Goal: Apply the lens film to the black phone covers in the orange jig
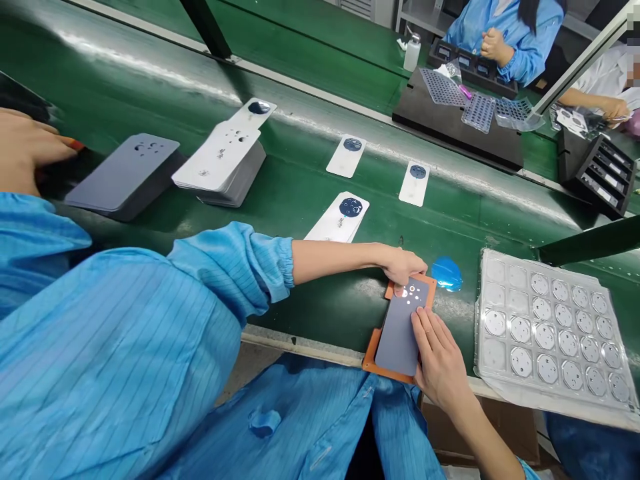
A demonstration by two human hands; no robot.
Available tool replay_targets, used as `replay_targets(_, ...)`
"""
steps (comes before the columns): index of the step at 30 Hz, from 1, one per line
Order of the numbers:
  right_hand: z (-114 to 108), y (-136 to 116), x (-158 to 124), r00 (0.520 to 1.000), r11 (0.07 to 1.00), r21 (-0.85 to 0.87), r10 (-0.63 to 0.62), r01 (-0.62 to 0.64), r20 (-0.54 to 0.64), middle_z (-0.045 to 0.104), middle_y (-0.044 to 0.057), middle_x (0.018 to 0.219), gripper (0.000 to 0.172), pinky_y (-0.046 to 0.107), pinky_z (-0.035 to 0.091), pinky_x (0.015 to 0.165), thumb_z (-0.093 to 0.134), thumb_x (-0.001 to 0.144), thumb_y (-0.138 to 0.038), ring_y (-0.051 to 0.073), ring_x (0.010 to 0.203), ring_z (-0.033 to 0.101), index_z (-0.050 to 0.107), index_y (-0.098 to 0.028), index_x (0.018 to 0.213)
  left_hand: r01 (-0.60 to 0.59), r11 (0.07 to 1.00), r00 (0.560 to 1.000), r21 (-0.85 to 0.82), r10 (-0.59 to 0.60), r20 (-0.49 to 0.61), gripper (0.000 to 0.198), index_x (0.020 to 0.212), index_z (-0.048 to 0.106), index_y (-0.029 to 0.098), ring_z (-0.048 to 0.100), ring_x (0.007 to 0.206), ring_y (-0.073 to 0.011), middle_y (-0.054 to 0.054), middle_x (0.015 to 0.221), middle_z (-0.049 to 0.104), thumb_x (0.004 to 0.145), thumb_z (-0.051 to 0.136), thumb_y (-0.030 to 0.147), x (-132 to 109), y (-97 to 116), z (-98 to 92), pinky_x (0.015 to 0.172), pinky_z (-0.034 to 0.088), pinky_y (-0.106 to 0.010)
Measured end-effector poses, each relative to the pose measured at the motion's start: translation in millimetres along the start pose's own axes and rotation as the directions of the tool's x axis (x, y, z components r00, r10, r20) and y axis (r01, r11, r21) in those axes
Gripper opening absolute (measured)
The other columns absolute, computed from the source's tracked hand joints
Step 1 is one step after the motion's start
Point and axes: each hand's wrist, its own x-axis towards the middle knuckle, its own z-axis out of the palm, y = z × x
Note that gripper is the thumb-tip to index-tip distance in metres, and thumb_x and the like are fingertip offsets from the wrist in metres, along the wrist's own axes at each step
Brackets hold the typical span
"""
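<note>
A grey phone back cover (397, 333) with camera holes lies on an orange jig (371, 353) at the near edge of the green belt. My left hand (403, 265) reaches across from the left, its fingers curled down on the cover's top end by the holes. My right hand (440, 360) comes from below, fingers stretched flat on the cover's right side. A round blue film (447, 273) lies just to the right of the jig.
A clear tray (550, 327) of several round lens pieces sits right. Grey (125, 173) and white (220, 163) cover stacks stand left; single white covers (340, 217) lie on the belt (300, 133). Another person's hand (25, 147) is far left; co-workers sit at back right.
</note>
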Motion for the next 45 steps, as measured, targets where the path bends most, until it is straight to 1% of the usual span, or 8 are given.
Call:
replay_targets(5,-1.4,4.7,0.1,0.997,1.000,0.010,-0.007,0.008,-0.078,0.046,0.017,0.149,0.068,0.050,0.040,0.115,0.041,0.083,-0.003,0.031,0.143,0.038,0.038,-0.013,0.150,-0.121,0.992,0.988,-0.037,0.117,-0.101,0.090,0.135,0.053,0.018,0.056,0.109,-0.0292,-0.013,0.129,0.059,0.052,0.081,0.040,-12.1,-11.9,-6.1,0.089,0.044,-0.031)
replay_targets(10,-6.1,7.5,-13.4,0.917,0.888,0.430,0.296,-0.162,-0.267,0.064,0.010,0.133,0.041,0.047,0.050,0.106,0.044,0.096,-0.014,0.029,0.126,0.059,0.062,-0.021,0.133,-0.184,0.942,0.982,-0.280,0.168,-0.082,0.058,0.121,0.064,0.020,0.060,0.103,-0.0222,-0.007,0.116,0.068,0.076,0.062,0.057,-20.1,-11.3,-19.3,0.086,0.044,-0.027)
replay_targets(13,-1.8,10.3,-11.7,0.567,0.416,0.850,0.804,-0.322,-0.178,0.076,0.011,0.103,0.027,0.046,0.061,0.088,0.060,0.092,-0.033,0.030,0.099,0.072,0.072,-0.016,0.109,-0.266,0.841,0.962,-0.471,0.198,-0.189,0.057,0.119,0.065,0.019,0.061,0.106,-0.0208,-0.009,0.119,0.068,0.089,0.042,0.062,-17.3,-7.4,-25.1,0.087,0.046,-0.027)
replay_targets(15,2.1,16.0,-2.9,0.338,0.007,0.977,0.939,-0.213,0.067,0.077,0.010,0.095,0.034,0.043,0.064,0.079,0.069,0.086,-0.039,0.027,0.086,0.074,0.071,-0.012,0.106,-0.288,0.805,0.956,-0.518,0.207,-0.209,0.059,0.119,0.064,0.018,0.062,0.105,-0.0214,-0.010,0.119,0.069,0.091,0.039,0.063,-12.9,-3.9,-25.2,0.085,0.047,-0.028)
replay_targets(16,3.6,19.7,2.2,0.296,-0.151,0.980,0.937,-0.127,0.183,0.077,0.009,0.097,0.039,0.040,0.064,0.076,0.072,0.083,-0.040,0.025,0.083,0.075,0.069,-0.012,0.109,-0.292,0.820,0.954,-0.492,0.215,-0.207,0.057,0.119,0.065,0.018,0.062,0.104,-0.0216,-0.009,0.117,0.069,0.090,0.042,0.062,-10.2,-1.8,-24.1,0.083,0.047,-0.028)
replay_targets(22,6.3,34.5,10.7,0.327,-0.513,0.857,0.817,0.039,0.475,0.076,0.002,0.097,0.043,0.022,0.062,0.070,0.085,0.070,-0.032,0.013,0.074,0.073,0.067,-0.016,0.106,-0.205,0.960,0.970,-0.191,0.173,-0.170,0.029,0.097,0.072,0.018,0.065,0.091,-0.0194,-0.005,0.100,0.074,0.081,0.063,0.039,12.1,11.7,-11.6,0.072,0.044,-0.023)
replay_targets(35,4.1,36.8,6.2,0.353,-0.674,0.739,0.695,0.018,0.626,0.077,0.002,0.098,0.048,0.026,0.064,0.076,0.090,0.065,-0.025,0.013,0.074,0.074,0.067,-0.018,0.107,-0.021,0.989,1.000,-0.149,0.019,-0.011,0.039,0.078,0.070,0.018,0.063,0.074,-0.0204,-0.005,0.080,0.072,0.048,0.087,0.037,47.7,22.4,-26.8,0.066,0.050,-0.029)
replay_targets(45,3.6,40.2,3.8,0.352,-0.711,0.704,0.658,-0.004,0.666,0.078,0.003,0.097,0.041,0.027,0.064,0.077,0.089,0.068,-0.023,0.014,0.076,0.074,0.070,-0.019,0.104,0.051,0.994,0.999,-0.101,-0.048,0.024,0.036,0.075,0.067,0.016,0.064,0.069,-0.0236,-0.006,0.071,0.068,0.049,0.087,0.032,56.2,29.3,-28.4,0.063,0.049,-0.032)
